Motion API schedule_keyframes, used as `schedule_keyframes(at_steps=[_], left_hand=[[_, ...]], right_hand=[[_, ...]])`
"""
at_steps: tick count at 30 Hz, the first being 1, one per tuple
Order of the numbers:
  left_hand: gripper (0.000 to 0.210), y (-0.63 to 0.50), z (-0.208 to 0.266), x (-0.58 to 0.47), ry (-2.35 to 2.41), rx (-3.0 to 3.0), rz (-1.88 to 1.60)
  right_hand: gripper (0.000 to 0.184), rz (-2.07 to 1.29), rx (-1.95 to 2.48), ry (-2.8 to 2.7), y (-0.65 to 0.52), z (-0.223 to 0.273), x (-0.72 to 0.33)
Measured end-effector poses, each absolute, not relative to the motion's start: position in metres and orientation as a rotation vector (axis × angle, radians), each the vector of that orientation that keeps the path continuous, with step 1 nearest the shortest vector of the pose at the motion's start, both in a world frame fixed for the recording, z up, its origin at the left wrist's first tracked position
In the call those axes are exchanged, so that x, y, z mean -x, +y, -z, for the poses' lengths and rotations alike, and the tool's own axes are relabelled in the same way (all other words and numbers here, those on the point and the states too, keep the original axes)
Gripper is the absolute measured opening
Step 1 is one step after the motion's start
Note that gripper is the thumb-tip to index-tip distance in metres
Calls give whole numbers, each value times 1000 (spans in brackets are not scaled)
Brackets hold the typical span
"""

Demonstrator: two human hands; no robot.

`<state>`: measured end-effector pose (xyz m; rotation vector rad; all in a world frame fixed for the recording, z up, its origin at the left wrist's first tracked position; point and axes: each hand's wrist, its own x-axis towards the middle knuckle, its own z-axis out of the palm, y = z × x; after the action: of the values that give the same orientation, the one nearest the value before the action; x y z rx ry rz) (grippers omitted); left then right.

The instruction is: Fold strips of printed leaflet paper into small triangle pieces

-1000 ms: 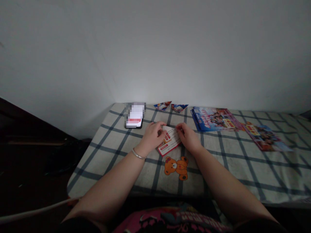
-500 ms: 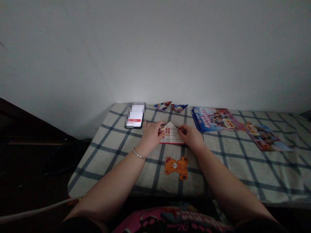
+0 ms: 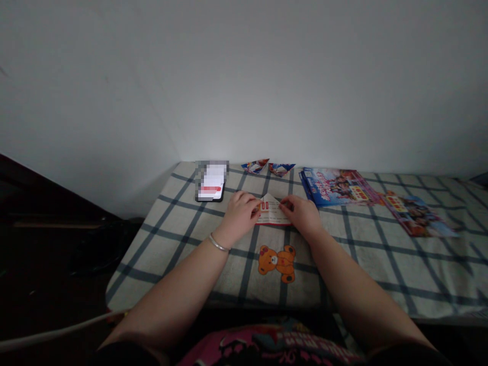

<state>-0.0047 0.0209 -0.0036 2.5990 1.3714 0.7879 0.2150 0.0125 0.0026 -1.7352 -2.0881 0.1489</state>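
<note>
A folded paper sheet [image 3: 272,212], white with red print and a red lower edge, lies on the table between my hands, its top rising to a point. My left hand [image 3: 241,209], with a silver bangle at the wrist, pinches its left side. On the right side, my right hand [image 3: 303,212] grips the paper between thumb and fingers. Both hands cover the sheet's side corners. Beyond the paper, against the wall, stand two small folded paper boats, one on the left [image 3: 255,166] and one on the right [image 3: 281,169].
A phone [image 3: 211,183] with a lit, partly blurred screen lies to the left. At right are a stack of colourful flyers [image 3: 335,187] and a loose flyer [image 3: 417,213]. The checked tablecloth [image 3: 183,223] bears a printed bear [image 3: 276,263] near me.
My left hand has shifted slightly and its fingers have curled in over the paper's left side. My right hand has barely moved. The paper's lower edge looks slightly shifted.
</note>
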Motion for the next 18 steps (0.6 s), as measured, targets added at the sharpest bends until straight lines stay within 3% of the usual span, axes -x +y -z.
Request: schedule_keyframes(at_steps=[9, 18], left_hand=[[27, 10, -5, 1, 1340, -2655, -705], [33, 10, -6, 5, 1308, -2698, -625]], right_hand=[[15, -148, 1373, -2264, 12, 0, -210], [54, -181, 1284, -2404, 4, -7, -208]])
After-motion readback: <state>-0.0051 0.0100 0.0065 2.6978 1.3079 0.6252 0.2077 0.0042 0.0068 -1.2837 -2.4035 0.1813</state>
